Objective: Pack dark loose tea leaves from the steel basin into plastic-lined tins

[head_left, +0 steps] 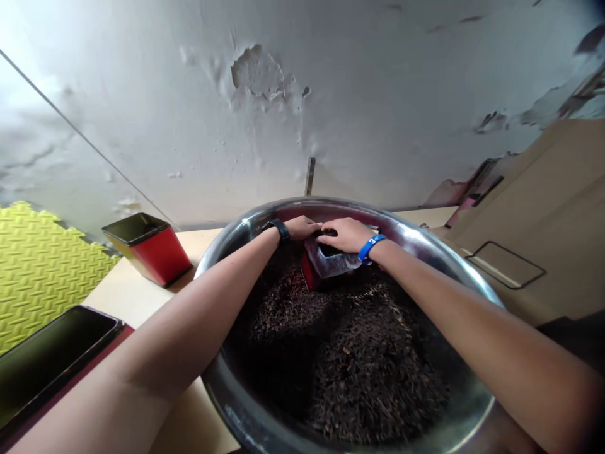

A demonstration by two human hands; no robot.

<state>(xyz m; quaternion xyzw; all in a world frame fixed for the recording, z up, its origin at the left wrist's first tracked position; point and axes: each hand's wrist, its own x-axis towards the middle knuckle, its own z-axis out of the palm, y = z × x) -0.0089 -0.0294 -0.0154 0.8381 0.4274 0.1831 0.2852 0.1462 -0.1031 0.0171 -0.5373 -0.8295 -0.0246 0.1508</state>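
A large steel bowl (352, 203) holds a heap of dark, loose tea leaves (378, 359). At its far side, a red tin (309, 272) sits tilted among the leaves, and a clear plastic bag (338, 265) lines it and folds over its rim. My left hand (301, 227), below a dark wristband, has its fingers closed at the bag's far left edge. Beside it, my right hand (347, 234), with a blue wristband, bends its fingers over the tin's opening and pinches the bag. The fingertips nearly meet, and the tin's far side is hidden behind them.
A red tin with an open top (163, 255) stands left of the bowl on the pale table (113, 287). Nearer, another open tin (57, 359) is partly behind my left forearm. A peeling wall rises behind; a cardboard box (534, 208) is at right, a yellow foam mat (42, 271) at left.
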